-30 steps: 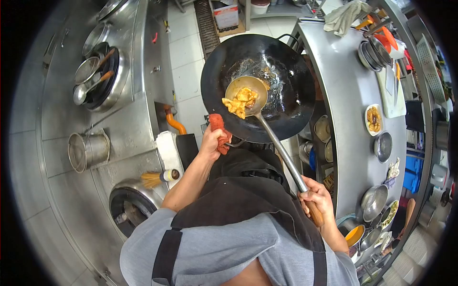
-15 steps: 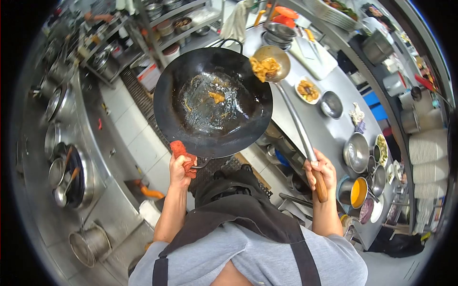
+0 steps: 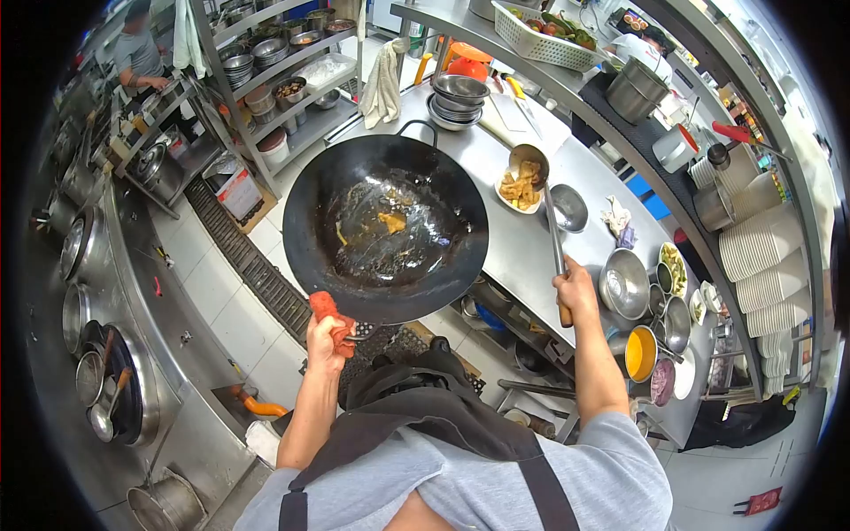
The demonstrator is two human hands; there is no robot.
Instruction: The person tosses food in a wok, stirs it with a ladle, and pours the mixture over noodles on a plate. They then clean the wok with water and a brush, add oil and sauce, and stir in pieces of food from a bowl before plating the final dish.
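Left hand (image 3: 326, 334) fingers clamp a red cloth (image 3: 329, 310) around the wok (image 3: 385, 226) handle, insulating. Right hand (image 3: 574, 290) fist-grips the ladle (image 3: 529, 164), tipped over the plate (image 3: 518, 188) right of the wok.

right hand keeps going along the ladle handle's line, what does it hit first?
Most likely the white plate of fried food on the steel counter. The right hand points up the ladle toward it; the small steel bowl sits just beside that line. Depth is unclear.
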